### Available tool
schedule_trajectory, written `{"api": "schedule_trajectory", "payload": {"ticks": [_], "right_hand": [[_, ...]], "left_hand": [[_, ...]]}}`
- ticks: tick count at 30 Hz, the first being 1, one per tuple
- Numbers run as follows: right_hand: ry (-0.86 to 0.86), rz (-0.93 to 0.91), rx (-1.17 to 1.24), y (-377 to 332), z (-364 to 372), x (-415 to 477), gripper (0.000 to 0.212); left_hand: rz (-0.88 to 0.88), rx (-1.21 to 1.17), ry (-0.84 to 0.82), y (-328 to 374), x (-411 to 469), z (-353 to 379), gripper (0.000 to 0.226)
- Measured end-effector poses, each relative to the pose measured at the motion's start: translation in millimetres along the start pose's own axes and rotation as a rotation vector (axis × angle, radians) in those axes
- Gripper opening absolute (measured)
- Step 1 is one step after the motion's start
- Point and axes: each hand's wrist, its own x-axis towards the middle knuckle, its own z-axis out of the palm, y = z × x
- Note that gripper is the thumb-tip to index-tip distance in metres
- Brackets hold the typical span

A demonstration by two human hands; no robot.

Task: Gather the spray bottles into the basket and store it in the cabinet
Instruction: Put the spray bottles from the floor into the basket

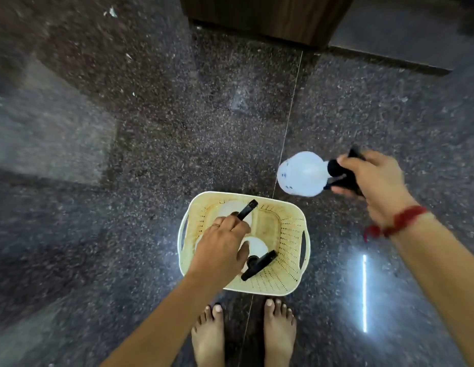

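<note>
A cream perforated basket (291,234) stands on the dark granite floor just in front of my bare feet. Two white spray bottles with black trigger heads are inside it: one at the far left (247,210), one at the near side (258,263). My left hand (220,247) reaches down into the basket, its fingers closed on the far bottle's black head. My right hand (373,178) holds a third white spray bottle (302,173) by its black trigger head, tilted sideways in the air, beyond the basket's right far corner.
A dark wooden cabinet base (262,14) stands at the far side of the floor, with a dark ledge (389,56) to its right. My feet (244,335) are close to the basket's near edge. A red thread circles my right wrist (400,221).
</note>
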Motion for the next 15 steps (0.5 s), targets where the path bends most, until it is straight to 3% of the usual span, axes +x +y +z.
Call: {"api": "schedule_trajectory", "payload": {"ticks": [6,12,15], "right_hand": [[-0.083,-0.075,-0.060,-9,-40,-101,0.006],[-0.129,0.091,-0.126,50,-18,-97,0.010],[-0.153,0.068,-0.266,85,-7,-89,0.014]], "left_hand": [[-0.084,-0.082,-0.034,11,-22,9,0.026],[-0.155,-0.114,-0.088,28,-36,44,0.025],[-0.188,-0.107,-0.095,31,-40,57,0.025]]}}
